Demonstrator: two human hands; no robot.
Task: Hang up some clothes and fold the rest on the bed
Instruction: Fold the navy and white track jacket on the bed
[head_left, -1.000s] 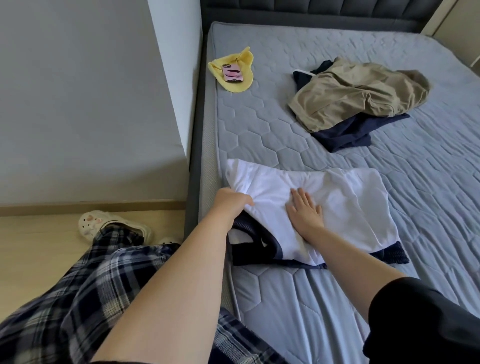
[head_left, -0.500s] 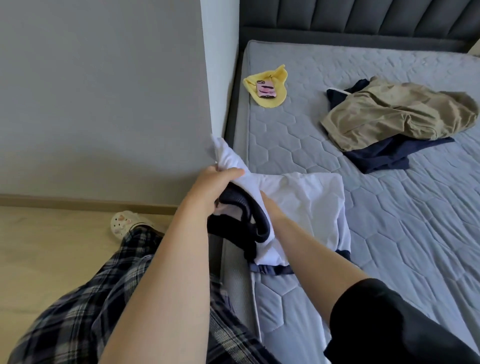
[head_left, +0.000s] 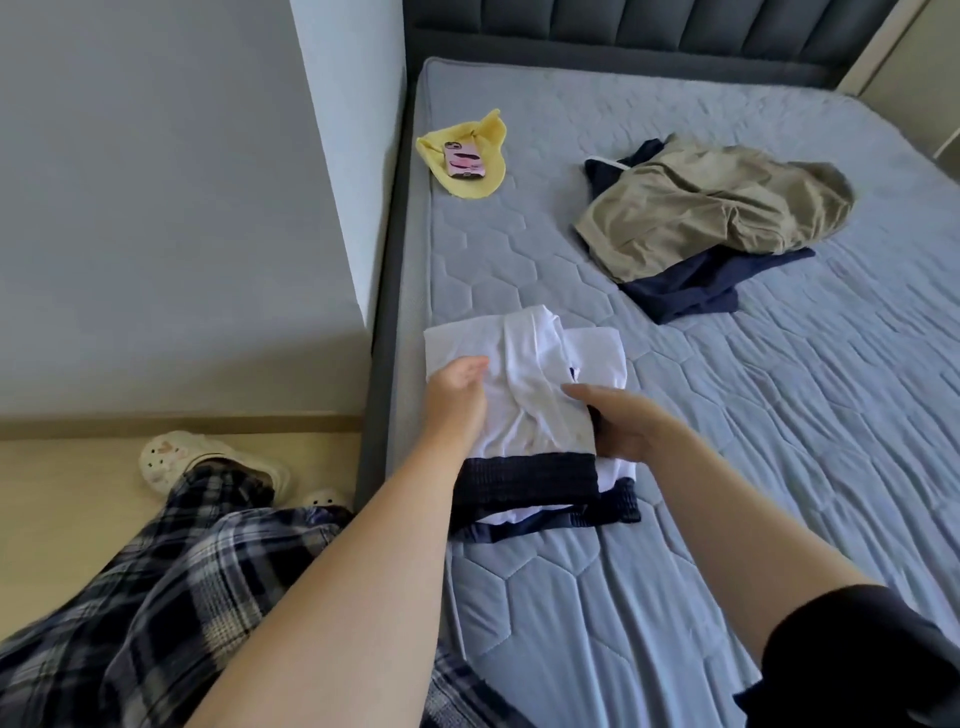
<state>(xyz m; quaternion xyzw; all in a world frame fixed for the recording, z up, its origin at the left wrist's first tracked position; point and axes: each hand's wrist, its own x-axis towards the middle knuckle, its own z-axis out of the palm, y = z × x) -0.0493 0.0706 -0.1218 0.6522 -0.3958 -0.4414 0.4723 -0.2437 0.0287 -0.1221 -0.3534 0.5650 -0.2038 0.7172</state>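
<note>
Although only the head view is on offer, it shows the job at an early-to-middle stage. On the bed (head_left: 779, 426), at its near left edge, lies the white garment (head_left: 524, 374) with navy trim, already doubled into a narrow, still lumpy panel. The left hand (head_left: 457, 387) rests on its left half with fingers curled into the cloth, seemingly pinching a fold. The right hand (head_left: 618, 423) takes its right edge, fingers laid over the top layer and thumb apparently tucked underneath, so it looks like a light clasp, not a flat press.

Beyond the white garment and to its right, well apart, a khaki garment (head_left: 717, 208) sits crumpled on top of a navy garment (head_left: 696, 293); neither is folded. Straight beyond the white garment, a yellow cloth (head_left: 485, 179) lies loose with a phone (head_left: 465, 162) on it.

No hanger or hung clothing is in sight, so the hanging part cannot be judged. By these signs one fold is nearly finished, and at least two pieces remain.
</note>
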